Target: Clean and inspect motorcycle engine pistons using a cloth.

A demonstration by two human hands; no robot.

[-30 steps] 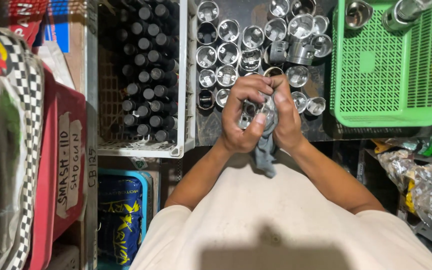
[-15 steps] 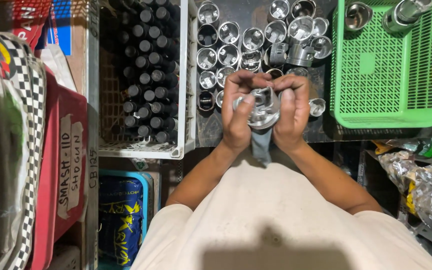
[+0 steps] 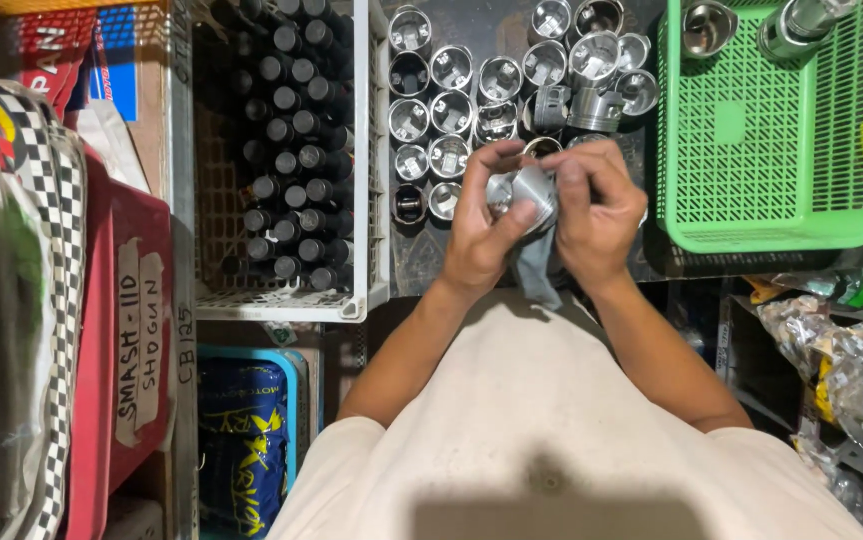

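Observation:
My left hand (image 3: 482,225) and my right hand (image 3: 597,205) meet over the dark table, both gripping one shiny metal piston (image 3: 524,190). A grey cloth (image 3: 534,262) is pressed against the piston under my right hand and hangs down toward my body. Just beyond my fingers stand several more metal pistons (image 3: 452,105) in rows on the table top.
A white crate (image 3: 377,150) full of dark cylindrical parts (image 3: 287,150) sits left of the pistons. A green plastic basket (image 3: 772,150) on the right holds two metal parts (image 3: 712,25). Red boxes (image 3: 127,340) and checkered packages fill the left side; foil bags (image 3: 832,350) lie lower right.
The piston, first hidden inside my fists and the cloth, has been turned and now shows between my fingers. Both hands stay over the same spot.

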